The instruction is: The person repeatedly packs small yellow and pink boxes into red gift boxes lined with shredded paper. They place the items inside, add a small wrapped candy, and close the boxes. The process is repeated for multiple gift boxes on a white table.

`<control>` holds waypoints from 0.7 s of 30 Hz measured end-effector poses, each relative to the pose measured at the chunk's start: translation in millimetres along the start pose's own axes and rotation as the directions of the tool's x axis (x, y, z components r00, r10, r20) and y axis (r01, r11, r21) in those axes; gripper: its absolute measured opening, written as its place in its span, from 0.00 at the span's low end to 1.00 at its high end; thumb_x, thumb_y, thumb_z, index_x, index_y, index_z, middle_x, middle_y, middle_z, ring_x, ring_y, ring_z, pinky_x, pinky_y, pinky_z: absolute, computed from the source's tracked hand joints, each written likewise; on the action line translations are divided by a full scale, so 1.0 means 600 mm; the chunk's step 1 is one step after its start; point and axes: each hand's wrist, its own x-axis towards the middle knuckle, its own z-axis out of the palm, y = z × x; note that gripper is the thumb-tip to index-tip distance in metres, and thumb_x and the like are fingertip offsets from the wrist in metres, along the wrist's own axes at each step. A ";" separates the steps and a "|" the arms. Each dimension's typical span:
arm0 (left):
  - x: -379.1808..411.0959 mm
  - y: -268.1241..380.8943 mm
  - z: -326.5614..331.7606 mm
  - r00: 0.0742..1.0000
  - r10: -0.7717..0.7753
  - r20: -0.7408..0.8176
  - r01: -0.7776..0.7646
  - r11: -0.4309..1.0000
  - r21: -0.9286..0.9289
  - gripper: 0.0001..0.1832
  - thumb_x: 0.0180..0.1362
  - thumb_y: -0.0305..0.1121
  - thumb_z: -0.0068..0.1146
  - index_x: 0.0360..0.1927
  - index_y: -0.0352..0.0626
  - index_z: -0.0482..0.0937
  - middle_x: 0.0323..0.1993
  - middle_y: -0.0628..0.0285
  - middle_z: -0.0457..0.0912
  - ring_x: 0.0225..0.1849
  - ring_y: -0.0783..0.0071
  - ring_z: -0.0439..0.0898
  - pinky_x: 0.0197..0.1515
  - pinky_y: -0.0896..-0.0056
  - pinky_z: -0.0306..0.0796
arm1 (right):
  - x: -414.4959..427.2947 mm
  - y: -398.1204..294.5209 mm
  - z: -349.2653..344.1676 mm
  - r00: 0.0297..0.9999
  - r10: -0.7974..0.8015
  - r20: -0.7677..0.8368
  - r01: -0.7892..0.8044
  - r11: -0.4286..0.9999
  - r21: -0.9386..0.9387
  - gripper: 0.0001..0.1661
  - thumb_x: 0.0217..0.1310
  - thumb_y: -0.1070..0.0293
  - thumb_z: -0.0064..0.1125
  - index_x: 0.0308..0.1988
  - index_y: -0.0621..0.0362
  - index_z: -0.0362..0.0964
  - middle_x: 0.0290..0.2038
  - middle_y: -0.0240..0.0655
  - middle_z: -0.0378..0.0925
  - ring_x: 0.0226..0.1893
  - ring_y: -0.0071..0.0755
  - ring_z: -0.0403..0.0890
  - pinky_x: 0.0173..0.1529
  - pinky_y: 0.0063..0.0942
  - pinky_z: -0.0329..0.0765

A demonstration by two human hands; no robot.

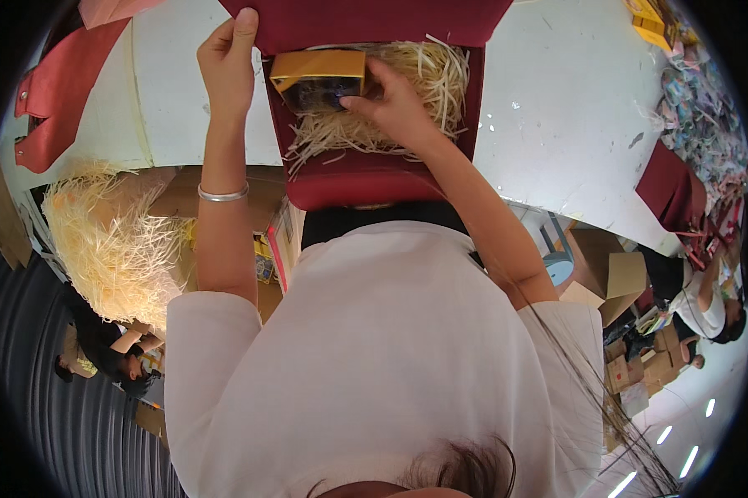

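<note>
A dark red gift box (361,183) lies in front of me at the table's near edge, its lid (380,22) raised. Pale shredded paper filler (444,87) fills the inside. My left hand (231,65) pinches the left edge of the lid between thumb and fingers. At the left of the filler rests a yellow carton (318,62) with a dark, see-through-looking front. My right hand (389,103) grips this carton at its right end, thumb on the front and fingers behind. Part of the carton's underside is hidden in the filler.
The white table (554,112) extends to both sides. Red folded material (75,93) lies at left, above a heap of straw-like filler (112,243). Several small wrapped packets (704,124) pile up at right, near a yellow box (651,22). Open cardboard cartons (623,277) stand below; other people are nearby.
</note>
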 end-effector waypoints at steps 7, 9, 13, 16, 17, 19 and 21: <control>-0.022 0.037 0.030 0.998 0.029 -0.055 -0.033 0.997 -0.067 0.16 0.58 0.40 0.54 0.26 0.36 0.75 0.23 0.72 0.72 0.28 0.85 0.65 0.33 0.82 0.62 | 0.024 0.049 0.007 0.994 0.103 0.032 -0.099 0.990 -0.096 0.29 0.49 0.72 0.61 0.51 0.67 0.61 0.46 0.48 0.71 0.48 0.42 0.73 0.51 0.31 0.68; -0.031 0.034 0.038 0.987 0.108 -0.122 -0.113 0.993 -0.036 0.15 0.59 0.38 0.52 0.22 0.39 0.71 0.21 0.74 0.68 0.27 0.85 0.63 0.32 0.82 0.60 | 0.029 0.044 0.008 0.995 0.097 0.004 -0.097 0.995 -0.019 0.29 0.49 0.72 0.60 0.51 0.67 0.60 0.47 0.50 0.70 0.49 0.45 0.72 0.53 0.32 0.67; -0.044 0.023 0.059 0.924 0.241 -0.297 -0.266 0.963 -0.047 0.11 0.58 0.28 0.51 0.36 0.45 0.59 0.32 0.70 0.61 0.29 0.85 0.61 0.31 0.82 0.60 | 0.031 0.017 0.011 0.988 0.155 -0.029 -0.157 0.952 -0.264 0.30 0.49 0.69 0.59 0.52 0.67 0.61 0.48 0.48 0.71 0.47 0.43 0.72 0.55 0.31 0.65; -0.049 0.022 0.064 0.876 0.405 -0.260 -0.414 0.910 0.022 0.12 0.58 0.25 0.50 0.36 0.43 0.57 0.35 0.66 0.61 0.36 0.81 0.62 0.42 0.79 0.62 | 0.029 0.005 0.010 0.992 0.122 -0.023 -0.123 0.944 -0.307 0.28 0.46 0.74 0.59 0.49 0.68 0.62 0.44 0.51 0.72 0.47 0.45 0.73 0.54 0.32 0.65; -0.051 0.025 0.062 0.903 0.383 -0.194 -0.398 0.916 -0.044 0.12 0.57 0.25 0.51 0.36 0.42 0.58 0.37 0.64 0.62 0.37 0.79 0.63 0.45 0.77 0.61 | 0.031 0.005 0.012 0.996 0.079 -0.028 -0.084 0.948 -0.307 0.29 0.45 0.75 0.60 0.49 0.69 0.61 0.43 0.52 0.72 0.48 0.46 0.72 0.53 0.33 0.65; -0.052 0.032 0.059 0.876 0.433 -0.211 -0.421 0.901 0.100 0.09 0.53 0.22 0.54 0.31 0.40 0.65 0.34 0.60 0.62 0.35 0.75 0.64 0.40 0.77 0.61 | 0.035 0.005 0.016 0.987 0.146 -0.063 -0.159 0.911 -0.380 0.30 0.44 0.75 0.61 0.49 0.69 0.60 0.43 0.53 0.71 0.48 0.46 0.72 0.53 0.35 0.66; -0.058 0.041 0.056 0.771 0.605 -0.198 -0.452 0.740 0.498 0.07 0.50 0.21 0.56 0.31 0.39 0.70 0.30 0.61 0.65 0.32 0.72 0.66 0.39 0.75 0.62 | 0.032 -0.007 0.019 0.994 0.104 -0.040 -0.111 0.905 -0.410 0.32 0.45 0.75 0.61 0.52 0.69 0.59 0.43 0.52 0.72 0.48 0.45 0.72 0.52 0.34 0.67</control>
